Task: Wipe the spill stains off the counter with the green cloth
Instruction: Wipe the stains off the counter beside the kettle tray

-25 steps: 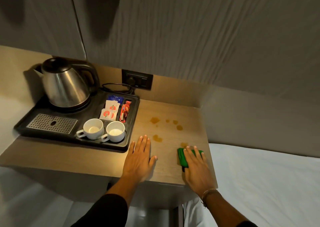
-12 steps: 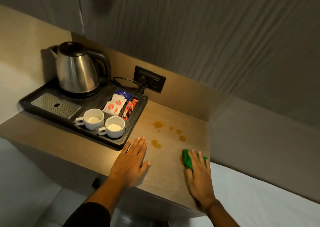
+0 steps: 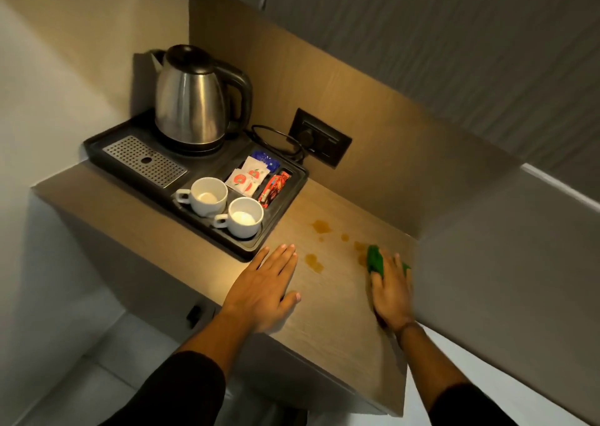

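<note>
Nearest, the left hand (image 3: 264,287) lies flat on the counter (image 3: 337,321), palm down, fingers straight and together, holding nothing. To its right the right hand (image 3: 391,291) presses down on the cloth (image 3: 375,260), fingers spread over it rather than curled around it (this hand is blurred, so the exact grip is hard to read); the cloth bunches out green past the fingertips, near the counter's right edge. Brown stains mark the wood between and beyond the hands: one (image 3: 314,261) just past the left fingertips, smaller spots (image 3: 359,246) touching the cloth's far edge, and the largest (image 3: 321,226) farther back. Left of the stains sits a black tray (image 3: 250,248), its near corner just beside the left fingers. On the tray stand two white cups (image 3: 227,206), upright, side by side, then sachets (image 3: 248,177) and red sticks (image 3: 274,188) in separate compartments, a perforated metal grille (image 3: 144,161), and at the back a steel kettle (image 3: 191,101). Behind the tray a cord (image 3: 276,135) loops to a dark wall socket (image 3: 319,141).
</note>
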Demonstrator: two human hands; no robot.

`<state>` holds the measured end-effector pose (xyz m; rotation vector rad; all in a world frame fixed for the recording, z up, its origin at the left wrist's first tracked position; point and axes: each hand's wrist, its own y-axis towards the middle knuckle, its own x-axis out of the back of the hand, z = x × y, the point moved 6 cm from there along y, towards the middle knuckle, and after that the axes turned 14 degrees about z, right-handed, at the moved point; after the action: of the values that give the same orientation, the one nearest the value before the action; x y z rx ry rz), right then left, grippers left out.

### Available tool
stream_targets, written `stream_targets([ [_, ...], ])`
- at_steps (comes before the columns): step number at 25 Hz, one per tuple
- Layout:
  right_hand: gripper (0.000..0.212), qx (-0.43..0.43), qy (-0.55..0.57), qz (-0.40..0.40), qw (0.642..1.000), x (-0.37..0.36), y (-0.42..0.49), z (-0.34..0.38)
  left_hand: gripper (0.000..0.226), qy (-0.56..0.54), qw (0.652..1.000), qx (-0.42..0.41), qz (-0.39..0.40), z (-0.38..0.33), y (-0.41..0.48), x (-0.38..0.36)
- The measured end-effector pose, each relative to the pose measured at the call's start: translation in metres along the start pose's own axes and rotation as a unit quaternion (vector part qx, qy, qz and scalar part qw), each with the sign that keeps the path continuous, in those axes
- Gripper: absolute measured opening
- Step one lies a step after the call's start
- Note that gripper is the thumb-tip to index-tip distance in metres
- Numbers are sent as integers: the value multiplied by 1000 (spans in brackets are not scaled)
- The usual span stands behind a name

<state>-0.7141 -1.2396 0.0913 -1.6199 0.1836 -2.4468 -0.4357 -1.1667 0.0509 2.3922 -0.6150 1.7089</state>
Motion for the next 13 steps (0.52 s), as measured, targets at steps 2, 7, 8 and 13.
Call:
stream_targets([
  [2,58,9,-12,6,1000,-8,25,32,78,-3,1000,2,-2,-1,0,-1],
  [7,62,147,-26,48,988,-28,-21,13,78,1,1000,3,-23,1,1,-2],
  [8,61,130,-17,40,991,-21,-12,7,78,4,1000,1,-25,0,1,-2],
  [13,59,24,-24,17,999,-11,67,73,79,-3,1000,2,-9,0,0,0],
])
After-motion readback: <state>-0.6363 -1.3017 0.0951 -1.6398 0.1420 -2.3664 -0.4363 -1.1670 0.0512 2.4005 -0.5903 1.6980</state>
